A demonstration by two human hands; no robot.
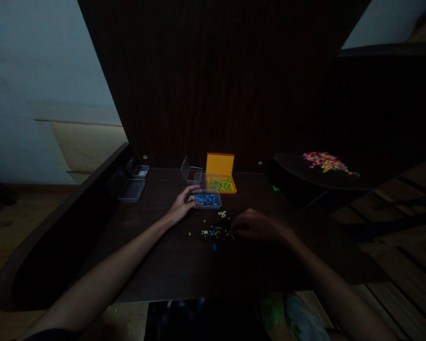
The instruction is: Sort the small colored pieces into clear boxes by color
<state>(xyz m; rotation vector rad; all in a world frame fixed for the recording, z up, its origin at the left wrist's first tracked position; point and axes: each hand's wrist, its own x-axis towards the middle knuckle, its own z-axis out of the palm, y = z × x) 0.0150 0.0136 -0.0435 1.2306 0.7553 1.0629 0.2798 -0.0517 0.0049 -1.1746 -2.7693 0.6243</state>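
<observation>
My left hand (183,204) grips the left side of a clear plastic box (217,205), whose lid stands raised at the back. Inside lie several small blue pieces (206,198) that look like toy bricks. Nearer to me, a loose scatter of yellow, blue and pale small pieces (216,232) is spread over the dark table. At its right edge my right hand (252,224) reaches down with curled, closed fingers; whatever is between the fingertips is too dark to make out. A small pale heap (222,214) sits between the box and the scatter.
Behind the box stands an open orange case (220,164) with green pieces. Beside it is another clear box (194,174) with dark contents. Two clear containers, a larger one (131,190) and a smaller one (141,171), lie far left. Colourful pieces (327,162) are heaped on a dark surface at right.
</observation>
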